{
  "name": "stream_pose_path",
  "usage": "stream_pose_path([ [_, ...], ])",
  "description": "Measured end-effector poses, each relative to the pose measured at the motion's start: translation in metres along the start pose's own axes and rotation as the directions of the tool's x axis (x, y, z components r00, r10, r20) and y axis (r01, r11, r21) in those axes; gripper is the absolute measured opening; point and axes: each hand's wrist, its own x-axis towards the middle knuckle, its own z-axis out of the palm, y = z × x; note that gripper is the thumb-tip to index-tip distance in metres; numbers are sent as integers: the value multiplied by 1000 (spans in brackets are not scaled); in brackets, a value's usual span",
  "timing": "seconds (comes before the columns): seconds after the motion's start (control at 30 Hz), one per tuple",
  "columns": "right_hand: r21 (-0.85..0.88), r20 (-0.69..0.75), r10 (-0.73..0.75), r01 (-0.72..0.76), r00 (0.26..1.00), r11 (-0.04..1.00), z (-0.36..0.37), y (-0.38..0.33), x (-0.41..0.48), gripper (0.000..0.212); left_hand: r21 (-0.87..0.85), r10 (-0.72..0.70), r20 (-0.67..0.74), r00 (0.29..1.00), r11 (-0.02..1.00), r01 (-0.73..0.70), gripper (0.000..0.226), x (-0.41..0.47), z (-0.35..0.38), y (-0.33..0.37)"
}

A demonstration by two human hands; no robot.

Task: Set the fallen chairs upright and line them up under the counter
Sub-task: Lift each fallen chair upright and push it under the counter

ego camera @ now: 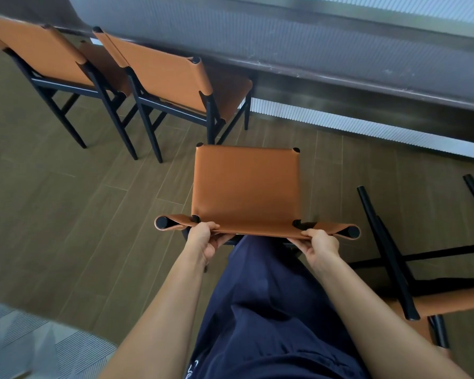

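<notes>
Both on: left hand [203, 239] and right hand [319, 243] pinched the centre chair [244, 187] by its backrest; shoved crooked, it could snag the fallen chair [387, 253] lower right

The table [340, 75] runs across the back, from upper left to right. Two chairs stand side by side at the left with their seats under its edge: the far-left chair [39, 50] and, just to its right, the second chair [164, 75]. Nearer the person, right of that pair and short of the table, the middle chair [245, 187] stands upright on the floor [66, 201], its seat pointing at the table. The left hand [203, 240] and right hand [319, 246] grip the top of its backrest, one toward each end. The fallen chair [389, 258] lies to its right, legs toward the table. A rug [25, 337] lies at the near left.
</notes>
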Motion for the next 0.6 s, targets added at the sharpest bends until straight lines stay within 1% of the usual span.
stream_pose_path([
  [0.2,31,-13,17,-17,1000,999,-22,13,-5,22,13,-12,1,1000,1000,12,32,-8,-8,-17],
  [0.6,80,-39,-55,58,998,995,-38,4,-5,21,46,7,65,998,999,-10,28,-10,8,-29],
])
